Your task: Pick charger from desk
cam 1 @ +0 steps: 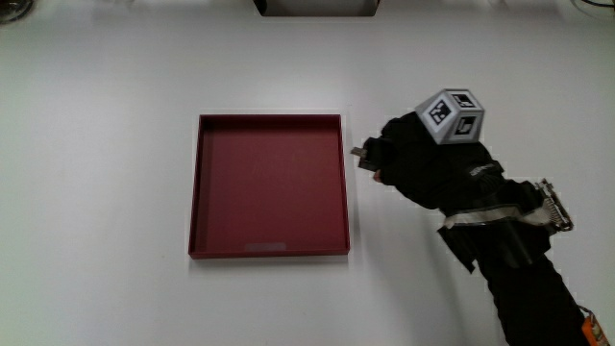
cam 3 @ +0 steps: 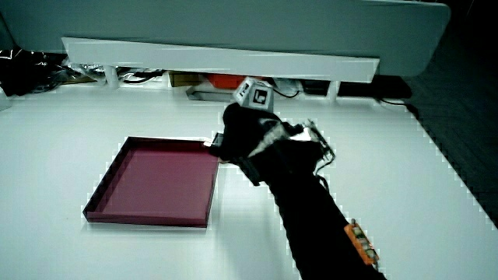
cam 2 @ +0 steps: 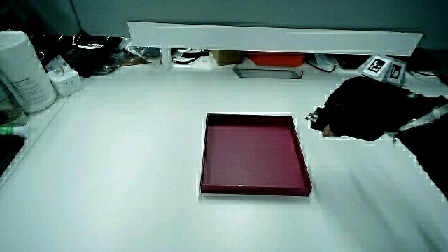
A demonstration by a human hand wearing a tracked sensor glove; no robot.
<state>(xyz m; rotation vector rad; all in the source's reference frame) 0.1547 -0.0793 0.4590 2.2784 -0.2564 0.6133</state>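
Note:
The hand (cam 1: 415,161) is beside the dark red square tray (cam 1: 270,120), near the tray's corner farther from the person. Its fingers are curled around a small dark charger (cam 1: 362,157), whose end sticks out toward the tray. In both side views the charger (cam 2: 315,119) (cam 3: 215,141) shows just past the glove (cam 2: 360,108) (cam 3: 250,131), close to the tray's rim (cam 2: 253,116) (cam 3: 148,221). Most of the charger is hidden in the grip. I cannot tell whether it touches the table.
A patterned cube (cam 1: 450,115) sits on the back of the hand. A low white partition (cam 2: 273,33) runs along the table's edge, with a red box (cam 2: 276,59) and cables under it. A white bottle (cam 2: 24,70) and a white adapter (cam 2: 67,81) stand at a table corner.

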